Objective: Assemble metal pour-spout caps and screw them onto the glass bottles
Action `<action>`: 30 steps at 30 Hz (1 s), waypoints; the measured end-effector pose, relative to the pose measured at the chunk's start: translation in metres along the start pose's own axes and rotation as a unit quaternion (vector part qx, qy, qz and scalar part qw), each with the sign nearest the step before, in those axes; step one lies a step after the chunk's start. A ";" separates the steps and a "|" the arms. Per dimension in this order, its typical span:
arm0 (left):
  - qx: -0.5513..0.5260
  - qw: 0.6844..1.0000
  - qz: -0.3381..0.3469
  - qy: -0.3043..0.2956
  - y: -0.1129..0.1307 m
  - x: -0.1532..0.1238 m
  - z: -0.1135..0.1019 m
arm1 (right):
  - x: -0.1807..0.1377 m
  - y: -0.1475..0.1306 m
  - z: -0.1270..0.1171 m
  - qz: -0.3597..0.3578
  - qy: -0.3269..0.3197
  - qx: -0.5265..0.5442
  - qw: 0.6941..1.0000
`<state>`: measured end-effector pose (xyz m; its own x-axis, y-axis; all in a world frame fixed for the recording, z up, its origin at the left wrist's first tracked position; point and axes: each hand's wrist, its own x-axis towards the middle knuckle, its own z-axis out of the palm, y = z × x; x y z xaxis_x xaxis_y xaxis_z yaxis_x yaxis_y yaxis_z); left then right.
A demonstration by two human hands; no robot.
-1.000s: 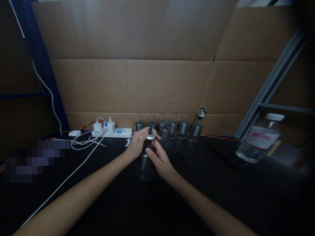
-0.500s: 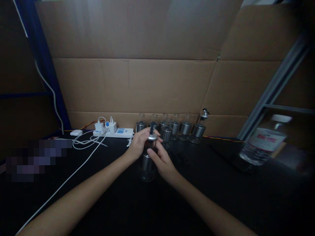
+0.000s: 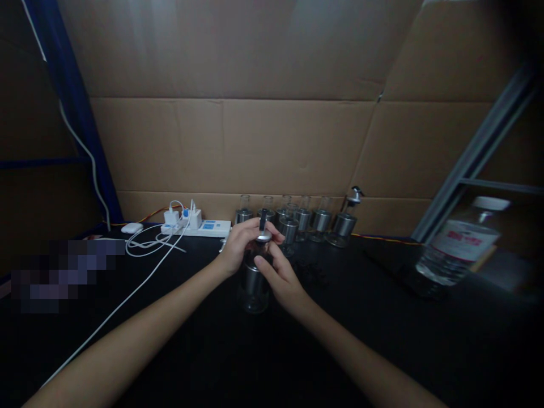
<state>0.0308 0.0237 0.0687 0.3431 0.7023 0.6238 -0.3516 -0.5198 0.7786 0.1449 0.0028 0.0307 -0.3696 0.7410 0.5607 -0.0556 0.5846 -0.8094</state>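
Observation:
A glass bottle with a steel band [image 3: 254,283] stands upright on the black table [image 3: 297,351] in the middle. On its neck sits a silver cap with a black spout [image 3: 263,226]. My left hand [image 3: 238,246] curls round the cap from the left, fingers closed on it. My right hand [image 3: 278,275] is closed on the bottle's neck and shoulder from the right. Behind them, a row of several similar bottles [image 3: 297,218] lines the cardboard wall; the rightmost one [image 3: 345,224] carries a spout cap.
A white power strip [image 3: 198,226] with plugs and white cables [image 3: 148,249] lies at the back left. A large plastic water bottle [image 3: 457,246] stands at the right, beside a metal rack post [image 3: 476,158]. Small dark parts [image 3: 312,275] lie right of my hands.
My hands stay on the bottle and cap; the fingers have shifted slightly round the cap. The view has drifted a little.

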 end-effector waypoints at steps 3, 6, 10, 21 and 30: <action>0.014 1.000 -0.002 0.007 0.000 -0.001 0.001 | 0.000 0.001 0.000 0.010 0.002 0.008 1.000; 0.023 1.000 -0.002 0.007 -0.002 -0.002 0.002 | 0.000 0.002 0.001 0.006 0.008 0.011 1.000; 0.019 1.000 0.005 -0.008 -0.005 -0.004 0.002 | -0.001 0.005 0.001 0.011 0.015 0.007 1.000; 0.041 0.998 0.005 0.057 -0.013 -0.015 0.003 | -0.006 0.013 0.005 -0.023 0.026 -0.087 0.996; 0.052 0.970 -0.060 0.228 -0.055 -0.051 0.001 | -0.012 0.025 0.009 0.003 0.020 -0.023 1.000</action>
<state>0.0332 0.0162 -0.0058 -0.0527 0.8910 0.4509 -0.2349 -0.4499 0.8616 0.1395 0.0057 0.0022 -0.3319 0.7565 0.5635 -0.0109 0.5943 -0.8042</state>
